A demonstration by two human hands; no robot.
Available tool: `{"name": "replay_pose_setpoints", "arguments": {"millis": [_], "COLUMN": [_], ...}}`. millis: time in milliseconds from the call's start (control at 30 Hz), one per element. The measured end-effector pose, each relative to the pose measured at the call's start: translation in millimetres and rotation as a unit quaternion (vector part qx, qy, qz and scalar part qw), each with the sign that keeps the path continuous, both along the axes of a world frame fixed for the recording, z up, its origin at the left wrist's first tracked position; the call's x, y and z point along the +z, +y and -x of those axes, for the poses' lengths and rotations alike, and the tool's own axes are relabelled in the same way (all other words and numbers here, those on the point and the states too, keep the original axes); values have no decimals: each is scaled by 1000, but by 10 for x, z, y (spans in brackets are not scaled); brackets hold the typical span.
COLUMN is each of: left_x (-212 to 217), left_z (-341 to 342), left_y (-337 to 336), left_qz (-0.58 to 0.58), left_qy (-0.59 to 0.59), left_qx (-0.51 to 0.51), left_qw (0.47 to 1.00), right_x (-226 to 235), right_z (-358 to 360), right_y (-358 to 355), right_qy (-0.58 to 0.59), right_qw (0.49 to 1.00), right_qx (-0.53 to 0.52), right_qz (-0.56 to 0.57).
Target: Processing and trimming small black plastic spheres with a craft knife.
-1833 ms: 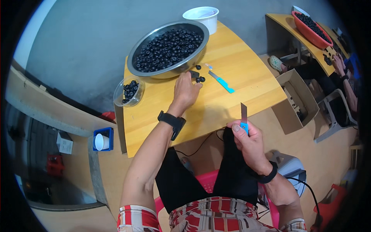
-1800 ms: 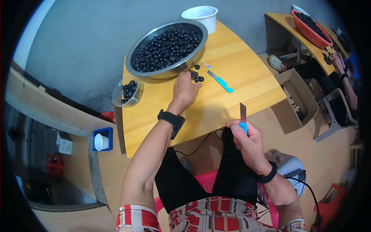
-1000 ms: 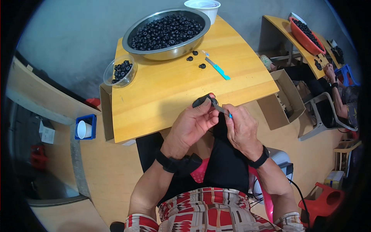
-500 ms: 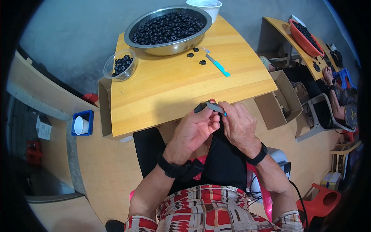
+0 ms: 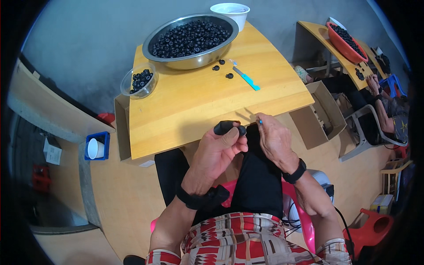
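Observation:
Just off the table's front edge, my left hand [image 5: 215, 152] pinches a small round black part [image 5: 241, 130] between thumb and fingers. A black cover [image 5: 224, 127] wraps its index fingertip. Beside it, slightly apart, my right hand [image 5: 278, 142] is closed on a small knife; its thin blade [image 5: 249, 113] points up and left, blurred, and a bit of blue handle shows at the fingertips. On the table lies another knife with a turquoise handle [image 5: 251, 82], next to a few loose black parts [image 5: 229, 76].
A steel basin [image 5: 185, 62] heaped with black parts stands at the back of the wooden table [image 5: 185, 115]. Left of it is a clear tub [image 5: 138, 93] holding several; a white bucket [image 5: 238, 17] stands behind. A cardboard box [image 5: 304, 126] sits at right. Another person works at a farther table.
The blade has lifted off the left fingertips, and my right hand has turned up and slightly away. The black part now shows in my left fingers. The view has shifted a little.

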State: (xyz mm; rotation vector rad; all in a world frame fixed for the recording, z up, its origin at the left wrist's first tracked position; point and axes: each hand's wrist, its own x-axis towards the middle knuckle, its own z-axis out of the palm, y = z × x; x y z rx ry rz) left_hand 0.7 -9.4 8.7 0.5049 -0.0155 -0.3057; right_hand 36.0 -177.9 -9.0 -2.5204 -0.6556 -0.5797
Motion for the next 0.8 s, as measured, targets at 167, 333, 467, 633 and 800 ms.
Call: {"name": "replay_pose_setpoints", "arguments": {"millis": [167,333,467,633,800], "left_x": [-125,-148,-70,-58,-97], "left_z": [7,30,47,85,89], "left_y": [26,-93,-74,-18,-13], "left_qz": [-13,-23,-10,3,-11], "left_qy": [2,-9,18,40,17], "left_qx": [27,53,33,-90,-51], "left_qw": [1000,998,999,995,998], "right_x": [194,139,193,213,210], "right_z": [179,228,204,230,228], "right_y": [149,188,195,178,173], "right_qy": [139,253,115,127,76], "right_qw": [944,881,923,918,940], "right_qx": [62,103,148,156,151], "right_qz": [-293,-386,-336,-340,-296]}}
